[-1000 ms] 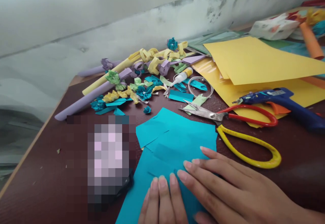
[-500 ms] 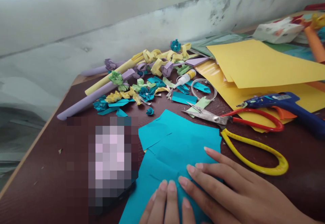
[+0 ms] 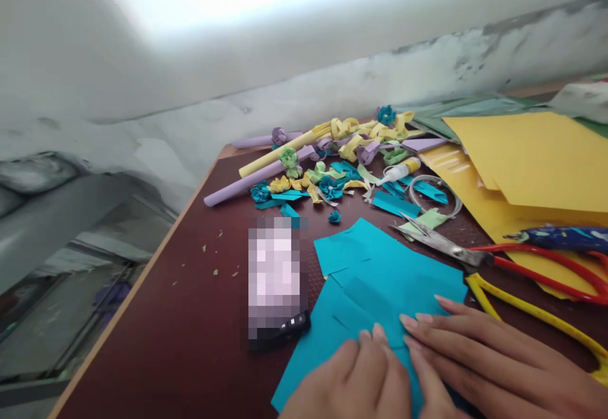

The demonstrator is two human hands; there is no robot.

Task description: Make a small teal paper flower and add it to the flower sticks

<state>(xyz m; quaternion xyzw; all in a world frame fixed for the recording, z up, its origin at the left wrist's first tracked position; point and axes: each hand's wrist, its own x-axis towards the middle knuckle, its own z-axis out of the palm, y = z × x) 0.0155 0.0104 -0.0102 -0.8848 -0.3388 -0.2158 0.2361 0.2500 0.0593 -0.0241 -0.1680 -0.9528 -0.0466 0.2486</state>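
A sheet of bright blue paper [image 3: 380,280] with creases and folded edges lies on the dark red table in front of me. My left hand [image 3: 356,375] is closed, its fingers bent and pressed together with the tips at the paper's surface near a fold. Whatever lies under its palm is hidden. Beside it, my right hand [image 3: 494,356] rests flat on the paper's right part, fingers stretched out. Just beyond the right hand lie scissors [image 3: 458,252] with one red and one yellow handle, blades parted.
A phone [image 3: 275,280] with a blurred-out screen lies left of the paper. Behind are rolled paper tubes [image 3: 256,181], paper flowers [image 3: 289,161], a glue bottle [image 3: 401,170] and a wire coil [image 3: 458,207]. Yellow sheets [image 3: 536,159] and a blue glue gun [image 3: 565,238] are at right.
The view has swung left, so everything sits farther right and more table edge shows. My left hand's fingers have gone from stretched to bent; the right hand stays flat on the paper.
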